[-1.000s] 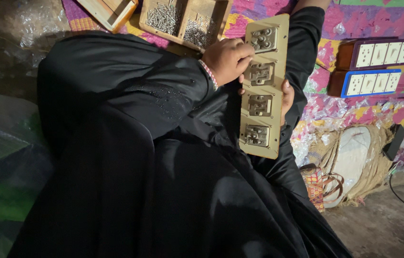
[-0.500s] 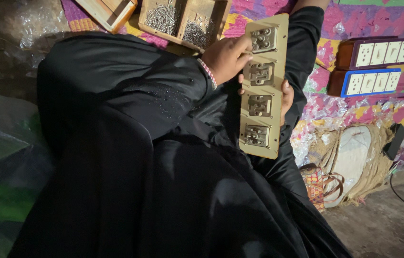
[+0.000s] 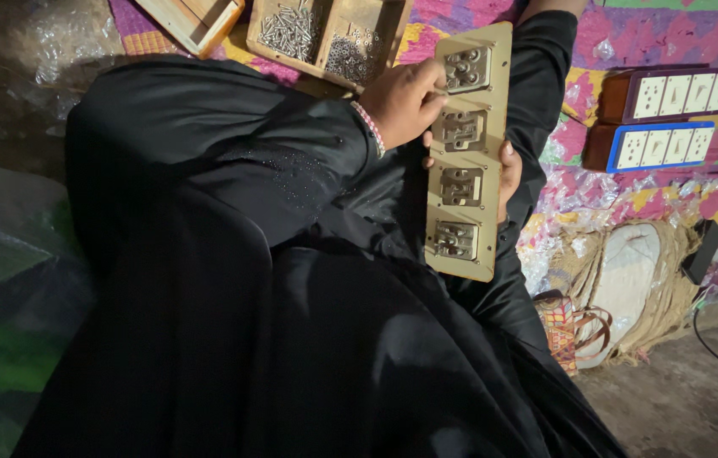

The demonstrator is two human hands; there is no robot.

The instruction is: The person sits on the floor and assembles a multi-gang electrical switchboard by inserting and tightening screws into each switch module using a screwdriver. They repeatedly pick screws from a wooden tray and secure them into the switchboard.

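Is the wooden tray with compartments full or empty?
Partly full: the wooden tray holds heaps of small metal screws in two compartments.

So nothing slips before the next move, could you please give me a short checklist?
1. Beige panel supported: ok, the right hand grips its edge from behind.
2. Left hand on the top metal fitting: ok.
3. All four fittings firmly seated: cannot tell.
4. Wooden screw tray nearby: ok, it lies just beyond the panel.
5. Tool in the left hand: cannot tell, the fingers hide it.
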